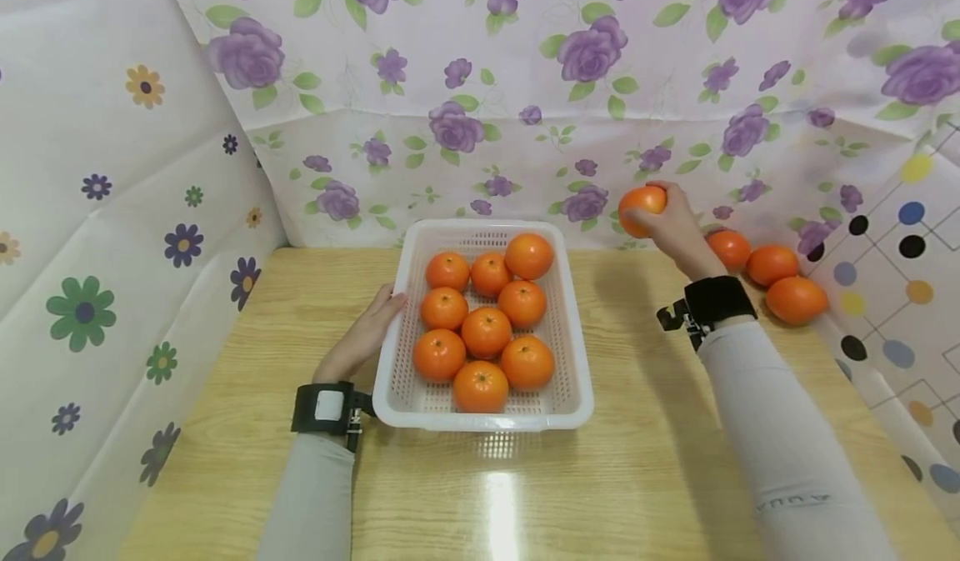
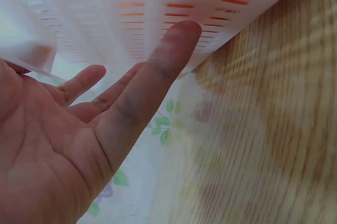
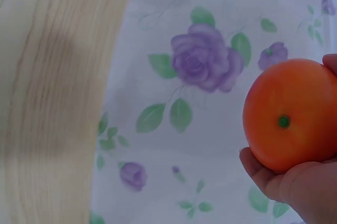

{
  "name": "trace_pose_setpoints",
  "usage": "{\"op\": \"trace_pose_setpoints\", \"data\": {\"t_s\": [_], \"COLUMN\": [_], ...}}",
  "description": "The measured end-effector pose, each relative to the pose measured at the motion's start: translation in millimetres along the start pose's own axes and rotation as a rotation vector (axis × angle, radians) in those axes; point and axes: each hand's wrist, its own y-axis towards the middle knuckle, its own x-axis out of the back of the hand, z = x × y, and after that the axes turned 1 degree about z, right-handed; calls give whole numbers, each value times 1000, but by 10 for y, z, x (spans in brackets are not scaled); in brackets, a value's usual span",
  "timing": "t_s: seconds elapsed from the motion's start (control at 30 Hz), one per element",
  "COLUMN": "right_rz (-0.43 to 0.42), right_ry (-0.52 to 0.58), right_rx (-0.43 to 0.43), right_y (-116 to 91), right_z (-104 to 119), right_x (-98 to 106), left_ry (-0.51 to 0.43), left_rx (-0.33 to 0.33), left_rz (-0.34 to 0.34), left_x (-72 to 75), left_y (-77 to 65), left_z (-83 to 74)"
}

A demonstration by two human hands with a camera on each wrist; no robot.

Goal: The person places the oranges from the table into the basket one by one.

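Your right hand (image 1: 675, 226) is gripping an orange (image 1: 636, 200), fingers curled round it, near the back edge of the bench (image 1: 420, 494); left hand (image 1: 363, 336) is touching the basket (image 1: 480, 422) at its left side, fingers nearly straight.

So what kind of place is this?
Maybe a little corner set up for recording hands at work: a wooden table with patterned sheets around three sides, and black straps on both wrists.
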Motion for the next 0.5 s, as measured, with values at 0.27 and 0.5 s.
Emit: {"op": "trace_pose_setpoints", "data": {"t_s": [0.27,0.5], "right_rz": [13,54], "right_ry": [-7,13], "right_rx": [71,134], "right_y": [8,2], "right_z": [273,501], "right_x": [-197,-382], "left_ry": [3,1], "left_rx": [7,10], "left_rz": [-5,2], "left_x": [1,-2], "left_y": [-2,-2], "left_z": [17,11]}}
